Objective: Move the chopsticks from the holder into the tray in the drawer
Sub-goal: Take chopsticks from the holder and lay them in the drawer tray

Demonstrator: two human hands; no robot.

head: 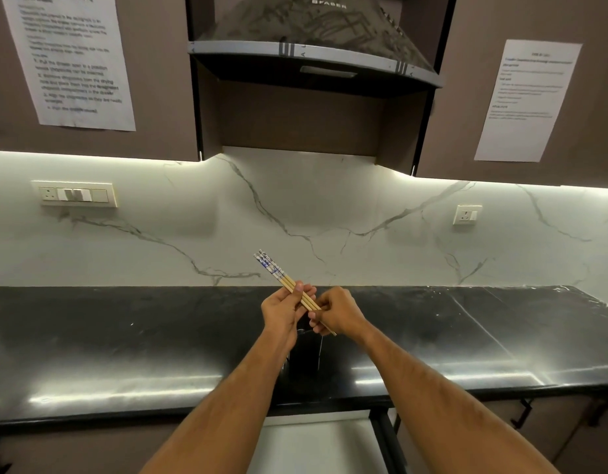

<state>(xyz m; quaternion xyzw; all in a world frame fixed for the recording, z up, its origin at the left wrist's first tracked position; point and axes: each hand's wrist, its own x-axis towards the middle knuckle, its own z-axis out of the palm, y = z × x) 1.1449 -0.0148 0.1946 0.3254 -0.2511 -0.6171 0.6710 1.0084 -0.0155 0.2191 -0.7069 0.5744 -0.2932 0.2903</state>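
A small bundle of wooden chopsticks [278,272] with blue-and-white patterned tops is held in the air above the black counter, tops pointing up and to the left. My left hand [284,309] grips the bundle around its middle. My right hand [336,311] pinches the thin lower ends, which stick out below its fingers. Just beneath both hands stands a dark holder [304,357], partly hidden by my left forearm. Below the counter's front edge, the pale inside of the open drawer [316,439] shows between my forearms; no tray can be made out in it.
The black counter [124,343] runs across the whole view under a white marble backsplash [329,217]. Wall sockets sit at left [75,194] and right [467,214]. A range hood [312,46] and dark upper cabinets carrying paper sheets hang above.
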